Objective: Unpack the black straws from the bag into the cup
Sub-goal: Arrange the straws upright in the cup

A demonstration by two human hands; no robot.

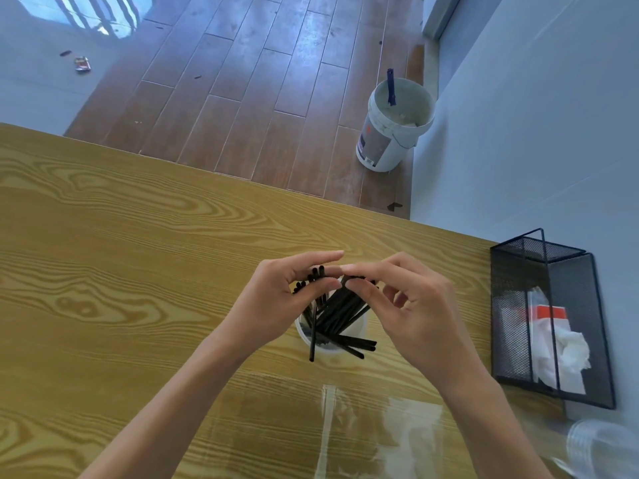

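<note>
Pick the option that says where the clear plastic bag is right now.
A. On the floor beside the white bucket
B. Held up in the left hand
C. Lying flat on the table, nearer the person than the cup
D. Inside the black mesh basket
C: the clear bag lies flat on the wooden table below the cup, while both the left hand and right hand are on the black straws.
</note>
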